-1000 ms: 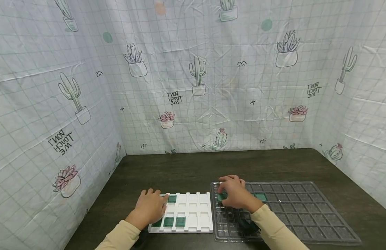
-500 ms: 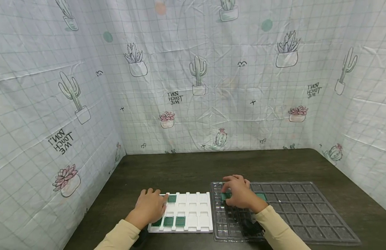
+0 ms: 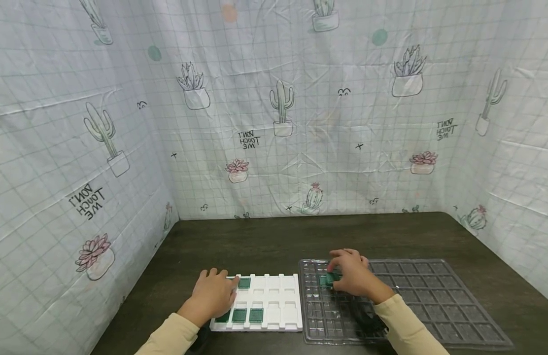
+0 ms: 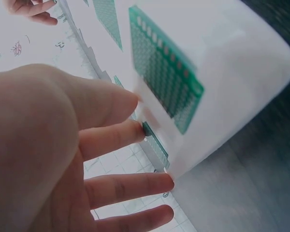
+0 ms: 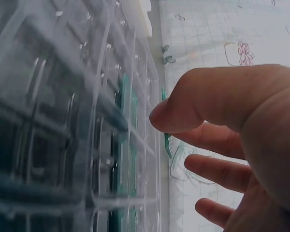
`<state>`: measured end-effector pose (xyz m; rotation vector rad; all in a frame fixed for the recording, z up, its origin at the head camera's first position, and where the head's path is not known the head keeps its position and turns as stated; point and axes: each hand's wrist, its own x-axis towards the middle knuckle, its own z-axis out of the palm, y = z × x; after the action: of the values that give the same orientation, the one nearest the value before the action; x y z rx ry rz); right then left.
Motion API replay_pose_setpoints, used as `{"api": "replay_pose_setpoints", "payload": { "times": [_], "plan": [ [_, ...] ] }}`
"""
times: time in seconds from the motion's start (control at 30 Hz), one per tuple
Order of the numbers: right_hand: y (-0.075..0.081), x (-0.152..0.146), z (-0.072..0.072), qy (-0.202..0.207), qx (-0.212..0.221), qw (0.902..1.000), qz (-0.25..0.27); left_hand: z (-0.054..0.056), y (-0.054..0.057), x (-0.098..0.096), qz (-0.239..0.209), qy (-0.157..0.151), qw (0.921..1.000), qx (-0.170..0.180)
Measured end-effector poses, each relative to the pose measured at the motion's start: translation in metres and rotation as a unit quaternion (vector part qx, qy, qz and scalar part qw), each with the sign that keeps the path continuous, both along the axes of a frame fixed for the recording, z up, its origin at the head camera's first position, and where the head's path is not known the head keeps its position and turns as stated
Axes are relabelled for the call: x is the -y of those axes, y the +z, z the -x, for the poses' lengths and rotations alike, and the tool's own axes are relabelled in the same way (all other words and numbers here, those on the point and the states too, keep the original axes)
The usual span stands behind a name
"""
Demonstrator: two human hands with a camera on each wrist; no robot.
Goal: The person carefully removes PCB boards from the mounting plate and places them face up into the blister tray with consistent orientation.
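My right hand (image 3: 355,272), over the clear plastic tray (image 3: 438,296), pinches a small green perforated circuit board (image 3: 330,278) between thumb and fingers. In the right wrist view this board (image 5: 167,145) appears edge-on at the thumb tip, above the tray, where more green (image 5: 133,159) lies in the compartments. My left hand (image 3: 213,292) rests on the left end of the white slotted tray (image 3: 276,301), fingers extended. Green boards sit in its slots: one (image 3: 244,283) in the far row and several (image 3: 256,315) in the near row. The left wrist view shows thumb and forefinger beside a board (image 4: 166,72).
Both trays lie side by side on a dark wooden table (image 3: 256,241). A patterned curtain (image 3: 278,182) hangs behind and at both sides. Under each wrist is a dark strap or device, partly hidden.
My right hand has moved rightward over the clear tray with the green board. A board seen earlier to its right is now hidden behind the hand. My left hand stays put.
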<state>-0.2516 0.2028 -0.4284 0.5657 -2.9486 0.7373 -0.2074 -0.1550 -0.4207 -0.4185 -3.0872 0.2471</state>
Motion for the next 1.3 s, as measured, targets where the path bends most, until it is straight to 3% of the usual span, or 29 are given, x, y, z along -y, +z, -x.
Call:
{"api": "replay_pose_setpoints", "payload": {
  "times": [0.37, 1.3],
  "plan": [
    [-0.003, -0.019, -0.002, -0.009, -0.004, 0.9999, -0.007, -0.003, 0.001, 0.0, -0.005, -0.008, 0.9999, -0.007],
    [-0.003, -0.067, -0.001, -0.033, -0.024, 0.9974, -0.059, 0.001, 0.001, -0.001, 0.013, 0.007, 0.9999, 0.004]
  ]
}}
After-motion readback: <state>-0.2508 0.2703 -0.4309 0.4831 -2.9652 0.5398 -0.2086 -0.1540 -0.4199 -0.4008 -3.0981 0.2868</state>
